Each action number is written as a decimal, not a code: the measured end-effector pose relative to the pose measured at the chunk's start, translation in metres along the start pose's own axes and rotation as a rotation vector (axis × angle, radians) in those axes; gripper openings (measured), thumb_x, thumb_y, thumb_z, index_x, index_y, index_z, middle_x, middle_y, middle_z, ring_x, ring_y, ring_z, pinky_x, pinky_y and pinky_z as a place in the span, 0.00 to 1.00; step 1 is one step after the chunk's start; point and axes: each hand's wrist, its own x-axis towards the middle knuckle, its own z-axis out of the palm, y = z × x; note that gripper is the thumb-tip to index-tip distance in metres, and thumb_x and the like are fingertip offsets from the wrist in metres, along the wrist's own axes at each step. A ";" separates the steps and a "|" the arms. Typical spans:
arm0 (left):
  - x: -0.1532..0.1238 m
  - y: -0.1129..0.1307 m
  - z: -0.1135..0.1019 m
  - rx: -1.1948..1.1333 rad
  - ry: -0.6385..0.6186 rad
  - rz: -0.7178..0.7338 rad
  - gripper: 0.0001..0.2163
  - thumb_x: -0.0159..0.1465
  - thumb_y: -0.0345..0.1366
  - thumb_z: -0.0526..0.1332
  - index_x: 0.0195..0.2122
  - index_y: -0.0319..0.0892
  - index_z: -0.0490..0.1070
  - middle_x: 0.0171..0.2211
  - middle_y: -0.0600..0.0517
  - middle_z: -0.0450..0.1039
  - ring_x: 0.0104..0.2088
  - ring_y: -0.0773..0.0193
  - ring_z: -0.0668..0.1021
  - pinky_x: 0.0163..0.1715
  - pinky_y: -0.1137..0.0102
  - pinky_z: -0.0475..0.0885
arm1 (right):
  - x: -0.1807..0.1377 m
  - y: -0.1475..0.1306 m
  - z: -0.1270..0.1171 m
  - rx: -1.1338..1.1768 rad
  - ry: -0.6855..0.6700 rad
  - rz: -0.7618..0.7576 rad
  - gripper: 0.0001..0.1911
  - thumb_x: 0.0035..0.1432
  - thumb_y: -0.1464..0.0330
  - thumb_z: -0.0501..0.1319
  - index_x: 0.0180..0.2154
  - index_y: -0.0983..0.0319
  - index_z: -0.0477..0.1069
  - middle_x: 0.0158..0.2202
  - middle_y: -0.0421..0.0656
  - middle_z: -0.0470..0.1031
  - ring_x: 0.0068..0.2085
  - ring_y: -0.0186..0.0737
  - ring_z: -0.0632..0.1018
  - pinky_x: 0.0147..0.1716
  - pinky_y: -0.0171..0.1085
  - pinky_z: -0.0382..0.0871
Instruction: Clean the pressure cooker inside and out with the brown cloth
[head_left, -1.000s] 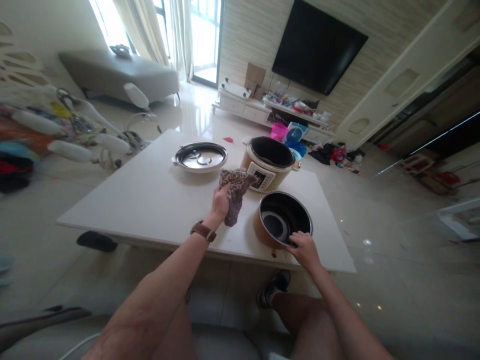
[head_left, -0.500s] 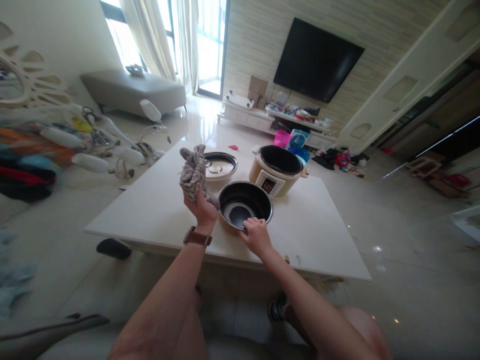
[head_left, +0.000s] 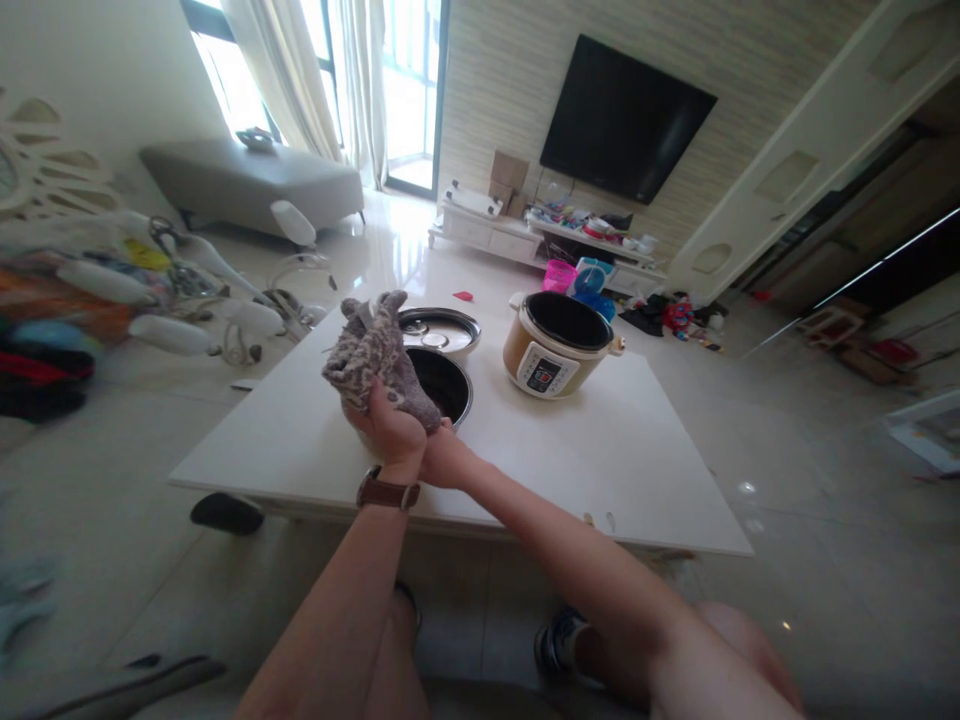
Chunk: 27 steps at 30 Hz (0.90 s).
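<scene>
My left hand (head_left: 394, 428) is closed on a bunched grey-brown cloth (head_left: 367, 362), held up over the left side of the table. Behind the cloth is a dark inner pot (head_left: 448, 385), its left part hidden by the cloth. My right hand (head_left: 444, 455) grips the pot's near rim, close beside my left hand; its fingertips are partly covered. A round lid (head_left: 442, 328) lies just beyond the pot. The gold and white electric cooker (head_left: 555, 345) stands to the right, its top uncovered and its panel facing me.
The white table (head_left: 540, 480) has small bits near its front edge. Beyond it are a pink basket (head_left: 559, 275), a low TV cabinet (head_left: 480, 235) and a grey bench (head_left: 262, 185). A lamp-like fixture with white shades (head_left: 171, 334) lies at the left.
My right hand has moved left with the inner pot, away from the cooker and behind the cloth. My left hand, still holding the cloth, has shifted slightly left.
</scene>
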 end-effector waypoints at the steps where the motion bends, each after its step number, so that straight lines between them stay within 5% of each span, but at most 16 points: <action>1: 0.000 0.002 0.001 -0.004 0.045 0.039 0.23 0.66 0.47 0.63 0.60 0.48 0.66 0.65 0.48 0.69 0.70 0.57 0.68 0.72 0.64 0.60 | -0.002 0.012 -0.011 0.022 0.035 -0.013 0.17 0.65 0.59 0.67 0.53 0.57 0.77 0.59 0.48 0.79 0.62 0.54 0.72 0.57 0.47 0.59; 3: 0.000 0.004 0.004 -0.018 0.169 0.157 0.21 0.65 0.46 0.62 0.57 0.45 0.68 0.61 0.46 0.73 0.64 0.55 0.74 0.69 0.62 0.65 | -0.011 0.048 -0.042 0.023 0.128 0.065 0.23 0.64 0.59 0.69 0.57 0.60 0.74 0.60 0.50 0.77 0.62 0.52 0.73 0.59 0.46 0.59; 9: 0.004 -0.011 0.016 -0.072 0.009 0.134 0.19 0.67 0.50 0.59 0.54 0.46 0.72 0.56 0.49 0.77 0.61 0.59 0.77 0.63 0.64 0.71 | -0.050 0.179 -0.156 -0.167 0.405 0.525 0.23 0.60 0.69 0.70 0.54 0.69 0.69 0.69 0.61 0.66 0.69 0.49 0.65 0.61 0.44 0.54; 13: -0.002 -0.028 0.026 -0.122 -0.051 -0.080 0.17 0.67 0.50 0.60 0.51 0.47 0.75 0.51 0.50 0.81 0.57 0.60 0.80 0.59 0.66 0.73 | -0.062 0.223 -0.186 -0.178 0.338 0.661 0.20 0.49 0.63 0.75 0.35 0.64 0.67 0.49 0.53 0.81 0.54 0.41 0.76 0.49 0.41 0.55; 20: -0.007 -0.038 0.033 -0.194 -0.153 -0.359 0.17 0.67 0.47 0.61 0.50 0.43 0.78 0.46 0.49 0.85 0.55 0.60 0.82 0.59 0.64 0.74 | -0.072 0.222 -0.175 -0.197 0.267 0.664 0.25 0.48 0.56 0.77 0.29 0.61 0.63 0.36 0.44 0.80 0.40 0.36 0.74 0.42 0.41 0.48; 27: -0.009 -0.023 0.033 -0.288 -0.403 -0.616 0.23 0.64 0.53 0.64 0.50 0.40 0.80 0.47 0.43 0.85 0.54 0.49 0.84 0.58 0.53 0.77 | -0.143 0.174 -0.158 -0.215 0.217 0.597 0.20 0.49 0.62 0.79 0.31 0.61 0.70 0.34 0.44 0.80 0.38 0.41 0.74 0.39 0.40 0.49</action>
